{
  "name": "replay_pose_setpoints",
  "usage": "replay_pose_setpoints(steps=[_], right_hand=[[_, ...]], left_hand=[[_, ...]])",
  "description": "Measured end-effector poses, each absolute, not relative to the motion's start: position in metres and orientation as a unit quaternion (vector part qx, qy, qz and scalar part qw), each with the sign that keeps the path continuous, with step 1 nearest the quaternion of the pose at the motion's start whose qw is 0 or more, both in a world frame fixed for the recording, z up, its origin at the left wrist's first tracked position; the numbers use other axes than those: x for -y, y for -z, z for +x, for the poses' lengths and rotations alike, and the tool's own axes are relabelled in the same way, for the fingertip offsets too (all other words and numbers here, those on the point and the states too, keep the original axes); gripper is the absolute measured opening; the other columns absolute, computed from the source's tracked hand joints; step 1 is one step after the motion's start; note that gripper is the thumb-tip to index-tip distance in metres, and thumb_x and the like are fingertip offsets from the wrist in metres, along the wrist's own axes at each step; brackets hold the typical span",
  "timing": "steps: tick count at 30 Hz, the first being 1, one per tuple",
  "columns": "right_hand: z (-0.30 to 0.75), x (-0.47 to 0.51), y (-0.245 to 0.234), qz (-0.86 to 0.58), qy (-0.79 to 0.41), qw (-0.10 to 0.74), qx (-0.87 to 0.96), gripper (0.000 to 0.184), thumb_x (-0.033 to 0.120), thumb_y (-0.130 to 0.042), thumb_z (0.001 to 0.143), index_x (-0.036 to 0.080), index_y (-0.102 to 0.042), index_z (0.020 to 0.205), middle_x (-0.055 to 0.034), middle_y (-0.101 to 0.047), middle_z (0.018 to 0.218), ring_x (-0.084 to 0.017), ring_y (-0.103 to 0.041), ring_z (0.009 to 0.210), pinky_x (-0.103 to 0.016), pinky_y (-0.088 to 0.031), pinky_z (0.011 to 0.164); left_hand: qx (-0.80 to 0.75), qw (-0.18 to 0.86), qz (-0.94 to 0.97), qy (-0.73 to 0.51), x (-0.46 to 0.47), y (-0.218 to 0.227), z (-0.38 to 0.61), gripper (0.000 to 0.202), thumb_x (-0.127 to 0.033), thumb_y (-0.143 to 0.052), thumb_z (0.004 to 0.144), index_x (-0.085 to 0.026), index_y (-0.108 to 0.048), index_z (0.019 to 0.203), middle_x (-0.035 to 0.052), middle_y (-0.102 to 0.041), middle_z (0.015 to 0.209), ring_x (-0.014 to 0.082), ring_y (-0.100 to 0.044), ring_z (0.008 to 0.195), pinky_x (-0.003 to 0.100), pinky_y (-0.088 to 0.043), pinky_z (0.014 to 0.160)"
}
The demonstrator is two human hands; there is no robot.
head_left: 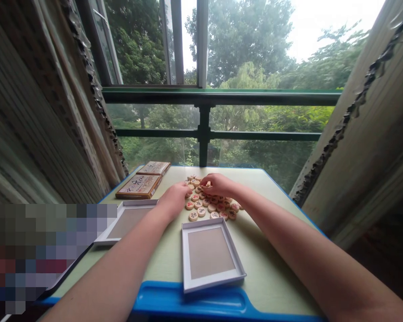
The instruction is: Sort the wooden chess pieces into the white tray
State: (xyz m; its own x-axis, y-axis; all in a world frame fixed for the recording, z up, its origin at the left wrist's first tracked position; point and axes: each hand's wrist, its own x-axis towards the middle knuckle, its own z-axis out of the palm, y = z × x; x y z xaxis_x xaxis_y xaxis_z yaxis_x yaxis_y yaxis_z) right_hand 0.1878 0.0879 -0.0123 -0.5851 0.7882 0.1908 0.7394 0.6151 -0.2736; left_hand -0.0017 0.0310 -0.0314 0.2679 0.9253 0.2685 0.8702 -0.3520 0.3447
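Observation:
A loose heap of round wooden Chinese chess pieces (pixel 201 211), marked in red and black, lies in the middle of the table. At the heap's left edge is my left hand (pixel 175 197), its fingers curled in; what they hold, if anything, is hidden. My right hand (pixel 218 183) reaches over the back of the heap, thumb and fingers closed on a piece among the others. Just in front of the pieces sits an open shallow white box tray (pixel 213 252) with a grey-brown inside.
Behind my left forearm lies another white tray (pixel 130 221). Two printed box lids (pixel 139 185) rest at the back left of the pale green table (pixel 272 268). Its front has a moulded blue edge (pixel 191 304). Curtains hang on both sides, with a green railing (pixel 272 97) behind.

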Motion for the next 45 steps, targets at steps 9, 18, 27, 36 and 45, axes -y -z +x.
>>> replay_pose_setpoints(steps=[9,18,27,36,45], right_hand=[[0.190,-0.089,0.012,-0.428,-0.100,0.159,0.884,0.024,0.021,-0.062,0.070,0.021,-0.071,0.093,-0.0037,-0.068,0.100,-0.017,-0.061,0.087,-0.023,-0.045,0.076],[0.193,-0.092,0.012,-0.437,-0.116,0.150,0.879,0.022,0.024,-0.062,0.070,0.022,-0.071,0.090,-0.0015,-0.070,0.096,-0.016,-0.061,0.083,-0.023,-0.044,0.074],[0.192,-0.088,0.010,-0.457,-0.132,0.154,0.866,0.020,0.026,-0.062,0.072,0.022,-0.071,0.090,-0.0003,-0.071,0.091,-0.014,-0.061,0.074,-0.022,-0.043,0.065],[0.166,-0.072,0.017,-0.409,-0.060,0.170,0.894,0.020,0.029,-0.054,0.085,0.018,-0.070,0.088,-0.0046,-0.069,0.082,-0.017,-0.057,0.080,-0.025,-0.040,0.069],[0.159,-0.064,0.021,-0.397,0.051,0.147,0.904,0.021,0.023,-0.049,0.088,0.017,-0.069,0.084,-0.0080,-0.064,0.090,-0.018,-0.050,0.085,-0.029,-0.033,0.079]], left_hand=[[-0.567,0.033,0.802,-0.185,-0.030,0.030,-0.001,0.036,-0.005,-0.043,0.073,-0.020,-0.070,0.091,0.0040,-0.067,0.105,0.0176,-0.061,0.098,0.026,-0.044,0.091],[-0.540,-0.008,0.832,-0.128,-0.027,0.031,0.003,0.038,-0.022,-0.036,0.088,-0.018,-0.059,0.118,0.0065,-0.055,0.130,0.0199,-0.045,0.124,0.033,-0.033,0.105],[-0.551,-0.013,0.825,-0.123,-0.024,0.028,0.003,0.031,-0.021,-0.039,0.087,-0.022,-0.064,0.104,0.0065,-0.063,0.116,0.0193,-0.052,0.115,0.030,-0.037,0.100],[-0.572,-0.031,0.810,-0.126,-0.025,0.028,0.001,0.029,-0.017,-0.042,0.084,-0.022,-0.068,0.096,0.0068,-0.066,0.107,0.0207,-0.056,0.107,0.031,-0.040,0.095],[-0.581,-0.052,0.806,-0.104,-0.019,0.021,0.004,0.027,-0.015,-0.042,0.081,-0.021,-0.068,0.086,0.0076,-0.068,0.097,0.0220,-0.058,0.098,0.032,-0.044,0.086]])
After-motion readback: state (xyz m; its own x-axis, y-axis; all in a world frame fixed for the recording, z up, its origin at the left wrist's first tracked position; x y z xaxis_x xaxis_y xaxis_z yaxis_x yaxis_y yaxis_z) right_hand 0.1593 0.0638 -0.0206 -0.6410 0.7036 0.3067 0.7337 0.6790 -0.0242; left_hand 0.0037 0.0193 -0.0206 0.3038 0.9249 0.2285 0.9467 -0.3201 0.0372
